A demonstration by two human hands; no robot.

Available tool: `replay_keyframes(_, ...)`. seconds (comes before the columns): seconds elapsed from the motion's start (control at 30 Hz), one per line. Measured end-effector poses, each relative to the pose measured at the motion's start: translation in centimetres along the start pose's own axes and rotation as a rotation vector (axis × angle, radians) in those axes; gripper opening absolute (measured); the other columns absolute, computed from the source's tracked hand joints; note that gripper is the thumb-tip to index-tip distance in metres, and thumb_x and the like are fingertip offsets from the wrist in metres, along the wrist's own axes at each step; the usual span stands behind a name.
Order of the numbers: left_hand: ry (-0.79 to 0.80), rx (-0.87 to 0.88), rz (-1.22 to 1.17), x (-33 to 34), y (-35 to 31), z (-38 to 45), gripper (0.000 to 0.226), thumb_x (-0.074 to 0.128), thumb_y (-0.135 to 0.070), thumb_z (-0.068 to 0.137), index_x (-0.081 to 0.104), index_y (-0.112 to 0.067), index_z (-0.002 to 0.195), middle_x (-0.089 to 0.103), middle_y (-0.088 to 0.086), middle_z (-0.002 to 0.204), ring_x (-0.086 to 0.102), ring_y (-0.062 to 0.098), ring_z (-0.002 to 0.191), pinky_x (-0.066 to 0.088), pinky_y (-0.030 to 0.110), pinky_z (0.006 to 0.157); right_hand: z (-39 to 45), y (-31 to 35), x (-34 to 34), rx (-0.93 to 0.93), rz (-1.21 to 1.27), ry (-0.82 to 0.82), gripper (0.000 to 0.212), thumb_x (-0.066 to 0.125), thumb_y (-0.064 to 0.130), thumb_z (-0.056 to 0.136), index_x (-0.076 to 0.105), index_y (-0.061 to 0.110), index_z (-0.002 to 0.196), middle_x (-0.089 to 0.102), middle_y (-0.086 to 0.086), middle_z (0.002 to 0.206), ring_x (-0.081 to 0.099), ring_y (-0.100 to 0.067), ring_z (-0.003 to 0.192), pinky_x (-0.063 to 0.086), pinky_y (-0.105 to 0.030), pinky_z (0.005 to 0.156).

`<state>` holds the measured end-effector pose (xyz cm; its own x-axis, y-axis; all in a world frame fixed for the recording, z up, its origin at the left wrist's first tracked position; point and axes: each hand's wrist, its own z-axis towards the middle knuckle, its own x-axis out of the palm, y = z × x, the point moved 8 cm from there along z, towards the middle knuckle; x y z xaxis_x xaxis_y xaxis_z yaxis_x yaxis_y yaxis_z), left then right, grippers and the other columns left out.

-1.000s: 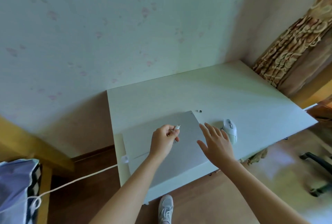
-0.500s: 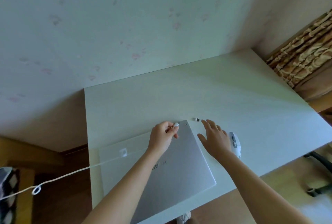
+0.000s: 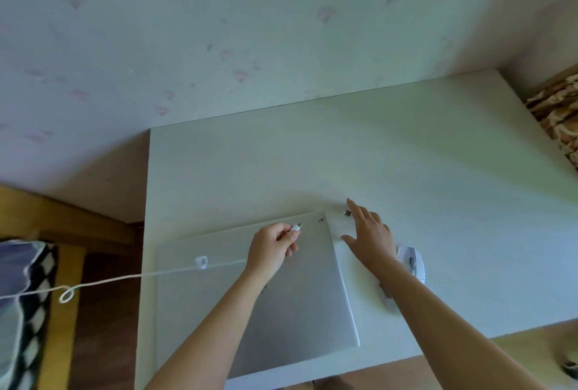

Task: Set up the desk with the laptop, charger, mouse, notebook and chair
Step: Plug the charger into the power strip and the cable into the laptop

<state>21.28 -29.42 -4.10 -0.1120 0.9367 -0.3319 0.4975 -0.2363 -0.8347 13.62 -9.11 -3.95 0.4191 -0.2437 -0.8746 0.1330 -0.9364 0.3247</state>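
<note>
A closed silver laptop (image 3: 300,296) lies on the near left part of the white desk (image 3: 406,155). My left hand (image 3: 272,249) is closed on the plug end of the white charger cable (image 3: 131,277), with the connector tip sticking out above the laptop's lid. The cable trails left across the lid and off the desk edge. My right hand (image 3: 369,233) hovers open over the desk just right of the laptop, its fingertips beside a small dark dongle (image 3: 347,213). A white mouse (image 3: 413,261) sits right behind that wrist.
The desk stands against a pale floral wall. A patterned curtain (image 3: 560,117) hangs at the far right. A wooden bed frame with a checked pillow (image 3: 22,296) is at the left, with brown floor (image 3: 103,327) between it and the desk.
The view has closed in on the desk. My left hand keeps hold of the cable plug over the laptop. My right hand has slid from the laptop's lid out toward the small dongle.
</note>
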Motion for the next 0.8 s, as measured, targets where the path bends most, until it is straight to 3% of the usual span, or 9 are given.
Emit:
replay_keyframes(0.13,-0.089,-0.006,0.054,-2.8,1.1,-0.2,0.016,0.061,-0.021,0.092,0.071,-0.016,0.080,0.062,-0.007,0.053,0.047,0.009,0.042,0.041,0.029,0.055,0.4,0.6,0.3,-0.050,-0.019,-0.024,0.076,0.061,0.028,0.087,0.018,0.022,0.150,0.042,0.003,0.144,0.041,-0.025,0.127,0.039,-0.038,0.100)
replay_keyframes(0.23,-0.200,-0.042,0.083,-7.6,3.5,-1.7,0.018,0.061,-0.023,0.093,0.074,-0.022,0.081,0.061,-0.009,0.053,0.047,0.005,0.044,0.040,0.027,0.055,0.6,2.9,0.3,-0.131,-0.071,-0.080,0.070,0.055,0.017,0.088,0.022,0.020,0.149,0.037,0.001,0.149,0.033,-0.024,0.135,0.028,-0.041,0.110)
replay_keyframes(0.3,-0.268,-0.037,0.165,-11.6,5.3,-3.1,0.017,0.060,-0.024,0.094,0.076,-0.021,0.087,0.064,-0.008,0.063,0.054,0.004,0.056,0.041,0.025,0.060,0.8,5.4,0.7,-0.195,-0.115,-0.108,0.068,0.048,0.005,0.086,0.025,0.020,0.148,0.034,0.000,0.151,0.026,-0.024,0.139,0.021,-0.044,0.114)
replay_keyframes(0.37,-0.314,-0.024,0.295,-15.4,6.7,-4.4,0.017,0.061,-0.019,0.093,0.076,-0.016,0.101,0.068,-0.004,0.085,0.061,0.009,0.079,0.043,0.022,0.070,1.0,8.5,1.2,-0.264,-0.133,-0.122,0.068,0.043,-0.001,0.083,0.029,0.021,0.146,0.034,-0.001,0.151,0.023,-0.024,0.141,0.014,-0.049,0.116)
replay_keyframes(0.43,-0.364,-0.030,0.378,-19.0,8.2,-5.5,0.020,0.061,-0.014,0.092,0.073,-0.011,0.108,0.064,0.004,0.099,0.060,0.018,0.091,0.045,0.029,0.077,0.9,12.3,2.5,-0.362,-0.142,-0.082,0.064,0.043,0.005,0.087,0.029,0.024,0.146,0.036,0.000,0.150,0.023,-0.023,0.142,0.011,-0.051,0.116)
replay_keyframes(0.57,-0.465,-0.068,0.398,-23.7,10.5,-7.2,0.022,0.061,-0.014,0.092,0.072,-0.009,0.111,0.062,0.005,0.099,0.059,0.019,0.089,0.047,0.030,0.073,0.2,19.7,6.5,-0.522,-0.133,0.090,0.055,0.040,0.036,0.097,0.021,0.029,0.148,0.042,0.002,0.145,0.028,-0.022,0.140,0.010,-0.053,0.116)
replay_keyframes(0.7,-0.372,-0.114,0.271,-23.5,12.2,-7.1,0.021,0.061,-0.015,0.092,0.073,-0.009,0.108,0.075,0.005,0.098,0.068,0.014,0.083,0.051,0.031,0.073,-0.3,24.8,9.7,-0.547,-0.130,0.213,0.059,0.039,0.052,0.094,0.021,0.030,0.146,0.046,-0.002,0.140,0.041,-0.025,0.129,0.021,-0.053,0.111)
replay_keyframes(0.8,-0.442,-0.131,0.177,-23.3,12.7,-7.1,0.019,0.063,-0.018,0.091,0.076,-0.008,0.101,0.077,0.007,0.087,0.070,0.019,0.079,0.054,0.040,0.069,0.3,26.6,11.0,-0.473,-0.140,0.229,0.060,0.038,0.058,0.092,0.029,0.028,0.143,0.047,-0.006,0.137,0.040,-0.028,0.127,0.028,-0.048,0.105)
